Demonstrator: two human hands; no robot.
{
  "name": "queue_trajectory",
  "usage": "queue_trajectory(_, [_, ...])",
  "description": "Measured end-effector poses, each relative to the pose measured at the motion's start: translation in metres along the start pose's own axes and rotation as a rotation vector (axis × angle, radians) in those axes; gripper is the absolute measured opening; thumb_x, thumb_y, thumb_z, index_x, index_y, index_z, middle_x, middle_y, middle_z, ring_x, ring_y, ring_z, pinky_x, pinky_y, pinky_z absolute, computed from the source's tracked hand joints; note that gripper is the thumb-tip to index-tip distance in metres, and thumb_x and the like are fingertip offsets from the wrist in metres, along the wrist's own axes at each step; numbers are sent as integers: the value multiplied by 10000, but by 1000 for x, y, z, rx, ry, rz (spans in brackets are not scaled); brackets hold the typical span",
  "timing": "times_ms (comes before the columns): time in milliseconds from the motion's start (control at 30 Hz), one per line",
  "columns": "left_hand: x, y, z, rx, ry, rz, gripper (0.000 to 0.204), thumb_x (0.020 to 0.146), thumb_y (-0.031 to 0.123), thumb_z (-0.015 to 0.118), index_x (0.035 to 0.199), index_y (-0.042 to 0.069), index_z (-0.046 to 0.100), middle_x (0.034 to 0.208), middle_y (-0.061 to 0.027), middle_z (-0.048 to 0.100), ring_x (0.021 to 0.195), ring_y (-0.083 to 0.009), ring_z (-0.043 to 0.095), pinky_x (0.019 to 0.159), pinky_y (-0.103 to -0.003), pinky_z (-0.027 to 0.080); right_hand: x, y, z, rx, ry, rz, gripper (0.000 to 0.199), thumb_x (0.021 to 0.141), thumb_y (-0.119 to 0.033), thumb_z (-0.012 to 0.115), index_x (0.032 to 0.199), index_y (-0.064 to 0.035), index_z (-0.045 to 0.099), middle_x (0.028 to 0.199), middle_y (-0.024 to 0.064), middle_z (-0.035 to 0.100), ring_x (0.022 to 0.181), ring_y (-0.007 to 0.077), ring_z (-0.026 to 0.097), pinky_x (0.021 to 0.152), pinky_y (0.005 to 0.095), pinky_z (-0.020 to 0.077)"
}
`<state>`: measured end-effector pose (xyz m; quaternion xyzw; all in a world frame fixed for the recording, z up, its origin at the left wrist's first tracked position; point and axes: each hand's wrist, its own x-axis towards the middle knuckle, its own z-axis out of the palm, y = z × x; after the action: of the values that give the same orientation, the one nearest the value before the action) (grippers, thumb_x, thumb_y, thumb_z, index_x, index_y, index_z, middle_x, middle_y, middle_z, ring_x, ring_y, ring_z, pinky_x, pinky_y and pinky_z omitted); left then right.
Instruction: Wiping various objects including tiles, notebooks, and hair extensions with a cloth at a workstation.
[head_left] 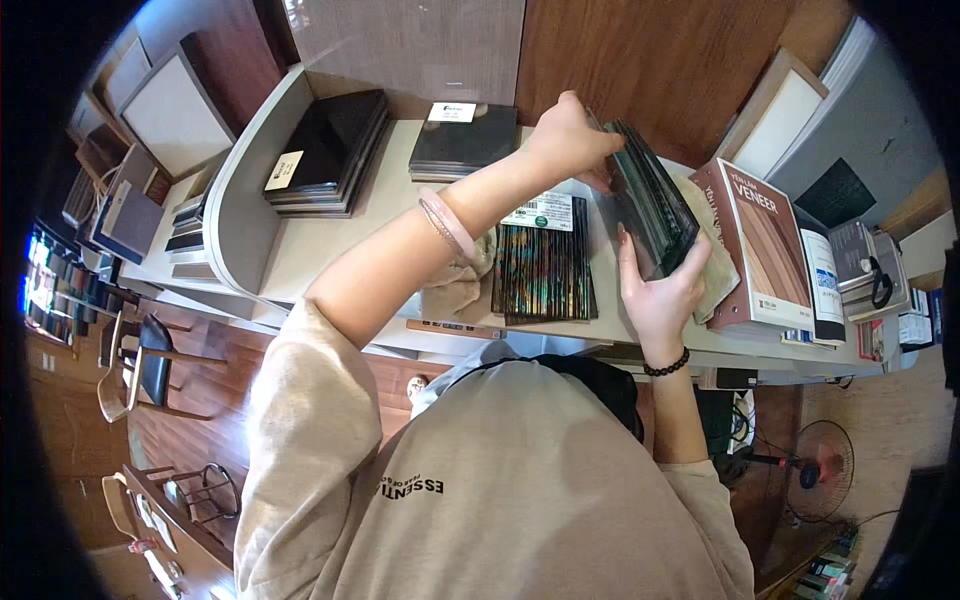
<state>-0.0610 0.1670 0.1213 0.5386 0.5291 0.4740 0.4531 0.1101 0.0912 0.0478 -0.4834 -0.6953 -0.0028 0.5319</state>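
Observation:
My left hand (577, 143) reaches across the counter and grips the far top edge of a stack of dark glossy sample panels (643, 195). Below it, my right hand (668, 287) clasps the near lower corner, its thumb against the front face and its fingers partly hidden behind. Between the two hands the stack stands tilted on edge, its several thin sheets slightly fanned. To its left lies another pile of streaked, shiny dark panels (543, 270) with a white label on top. A beige cloth (458, 290) is bunched beside that pile, under my left forearm.
Two black panel stacks (335, 145) (463, 140) sit farther left on the white counter (395, 190). Right of my hands are a pale cloth (715, 250), a thick reddish-brown veneer catalogue (765, 240) and black-handled scissors (880, 283). A wooden panel wall (640, 70) rises behind.

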Motion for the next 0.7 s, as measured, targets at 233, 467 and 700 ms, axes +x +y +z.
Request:
queue_trajectory(233, [19,0,5,-47,-81,-57,649,791,180,740,1178,-201,385,813,-260,624,669,-307,684,556,-385,609,0,12,1,57,36,182,637,730,-227,810,1159,53,432,1061,201,587,960,291,592,854,370,453])
queue_trajectory(467, [37,-6,0,70,-226,-162,744,768,507,712,1093,-142,549,925,-263,633,745,-281,694,605,-343,597,0,15,1,20,83,165,620,724,-212,817,1142,50,441,1055,170,587,963,258,582,859,356,454])
queue_trajectory(700, [62,-39,-29,227,-284,105,797,756,560,702,1207,-77,538,1071,-180,642,992,-290,627,859,-370,503,7,25,-10,226,-47,249,528,744,-130,802,1102,36,451,1046,126,592,935,177,583,811,290,473])
